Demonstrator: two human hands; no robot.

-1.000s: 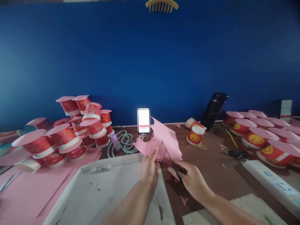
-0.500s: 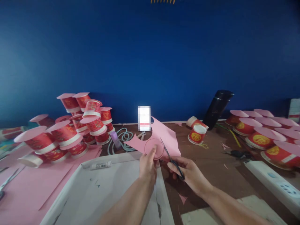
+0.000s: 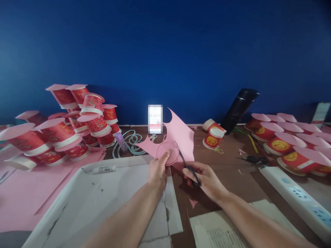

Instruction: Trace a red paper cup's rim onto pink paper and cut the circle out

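Observation:
A sheet of pink paper with curved cut-outs along its edge is pinched in my left hand, thumb on top. Under that thumb a drawn circle shows on the paper. My right hand is closed on the black handles of a pair of scissors. Their blades lie at the paper, just right of the circle's outline. Whether the blades are apart is too small to tell.
Red paper cups topped with pink discs are stacked at left, and more cups stand at right. A black flask leans on the wall. A power strip, a white board and a glue stick lie nearer.
The whole view has shifted slightly, with the background things now higher in the picture. My hands keep the same hold on the paper and scissors; the blades stay beside the circle.

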